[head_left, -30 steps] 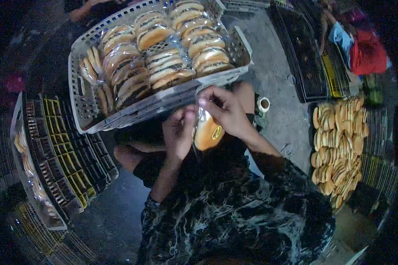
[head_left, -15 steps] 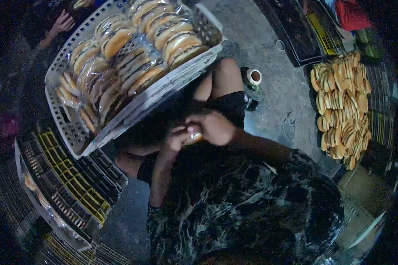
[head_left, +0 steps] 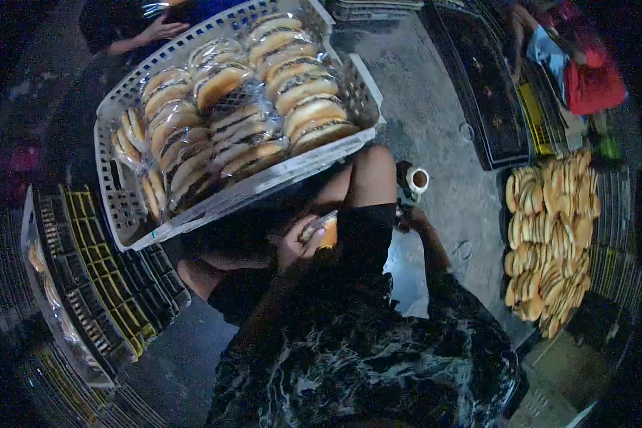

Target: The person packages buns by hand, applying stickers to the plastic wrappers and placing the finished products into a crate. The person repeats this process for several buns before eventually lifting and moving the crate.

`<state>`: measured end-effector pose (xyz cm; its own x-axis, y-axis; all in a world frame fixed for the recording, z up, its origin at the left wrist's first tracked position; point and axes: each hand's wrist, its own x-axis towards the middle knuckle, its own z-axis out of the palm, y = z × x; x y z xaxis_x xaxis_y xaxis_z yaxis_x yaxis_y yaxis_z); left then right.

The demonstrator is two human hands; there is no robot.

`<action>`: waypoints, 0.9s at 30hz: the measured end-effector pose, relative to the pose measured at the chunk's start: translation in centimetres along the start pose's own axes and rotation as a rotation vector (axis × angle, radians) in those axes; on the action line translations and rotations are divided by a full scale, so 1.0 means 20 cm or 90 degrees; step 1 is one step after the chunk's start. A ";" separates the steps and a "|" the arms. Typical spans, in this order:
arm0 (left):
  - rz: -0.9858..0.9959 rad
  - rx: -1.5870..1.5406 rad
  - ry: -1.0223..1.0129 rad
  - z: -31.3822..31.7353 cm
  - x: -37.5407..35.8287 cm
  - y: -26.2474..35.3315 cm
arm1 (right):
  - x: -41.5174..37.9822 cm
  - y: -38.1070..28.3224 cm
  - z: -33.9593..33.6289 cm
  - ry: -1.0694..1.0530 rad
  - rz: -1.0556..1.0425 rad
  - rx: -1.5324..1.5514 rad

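My left hand (head_left: 293,241) is closed around a filled bun (head_left: 326,231) in shiny clear wrap, held over my lap. The right arm stretches down past my right knee, where my right hand (head_left: 411,215) is at a small dark object on the floor. Its fingers are in shadow and partly hidden by the leg, so their grip does not show. Just beyond that hand stands a cup (head_left: 419,178) with brown liquid inside. In front of my knees, a white plastic crate (head_left: 264,187) holds rows of filled buns in clear wrap.
Many unwrapped buns (head_left: 553,235) lie in rows at the right. Black and yellow crates (head_left: 103,264) are stacked at the left. A long dark tray (head_left: 478,85) lies at the far right. Another person's hand (head_left: 162,30) is behind the white crate; someone near red cloth (head_left: 595,82) is top right.
My right hand has left the bun and moved right, down beside my knee. The left hand keeps the bun. The whole view has tilted, so surroundings sit lower in the picture.
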<state>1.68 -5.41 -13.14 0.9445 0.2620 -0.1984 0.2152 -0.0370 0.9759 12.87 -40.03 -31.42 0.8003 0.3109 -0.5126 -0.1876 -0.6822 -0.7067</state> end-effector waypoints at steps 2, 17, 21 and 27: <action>0.033 0.002 0.059 -0.02 0.01 0.02 | -0.07 -0.09 -0.04 0.024 0.034 -0.254; 0.237 0.006 0.340 -0.13 0.09 0.20 | -0.17 0.37 -0.23 -0.270 -0.065 -0.755; 0.364 0.179 0.286 -0.08 0.08 0.21 | -0.47 -1.15 -0.19 -0.023 -0.064 0.327; 0.589 0.226 0.211 -0.12 0.01 0.35 | -0.43 -2.09 -0.05 -0.269 -0.327 -0.139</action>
<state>2.87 -3.35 -6.12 0.6738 0.2358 0.7003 -0.4463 -0.6255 0.6400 14.35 -14.91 3.06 0.4586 0.8300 -0.3174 0.3093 -0.4839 -0.8186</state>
